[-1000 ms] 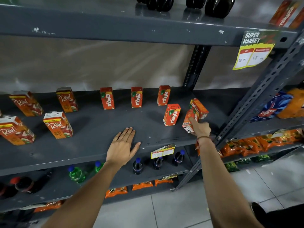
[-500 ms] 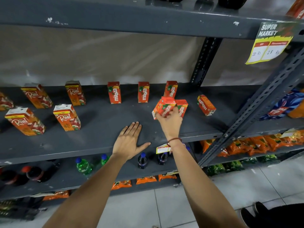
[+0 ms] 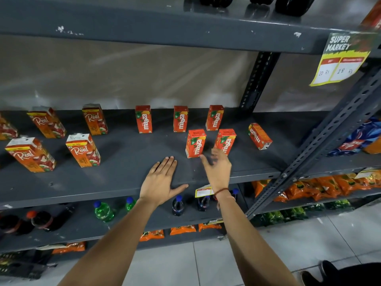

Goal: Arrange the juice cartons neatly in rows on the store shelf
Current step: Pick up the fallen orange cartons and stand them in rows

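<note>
On the grey shelf (image 3: 127, 153), three small orange Maaza cartons stand in a back row (image 3: 180, 119). In front of them stand two more: one (image 3: 195, 143) beside another (image 3: 225, 141). A sixth Maaza carton (image 3: 259, 136) lies tilted to the right, apart from the rest. Several larger Real cartons (image 3: 83, 150) stand on the left part of the shelf. My left hand (image 3: 160, 182) lies flat on the shelf's front. My right hand (image 3: 216, 168) hovers open and blurred just in front of the two front cartons, holding nothing.
A diagonal shelf brace (image 3: 321, 141) crosses on the right, and a price tag (image 3: 342, 58) hangs from the shelf above. Bottles (image 3: 103, 211) stand on the shelf below, with orange snack packets (image 3: 321, 186) to the right. Dark bottles sit on the top shelf.
My right hand carried a Maaza carton leftward from the right, stood it upright beside the front one, let go and pulled back. My left hand stayed flat.
</note>
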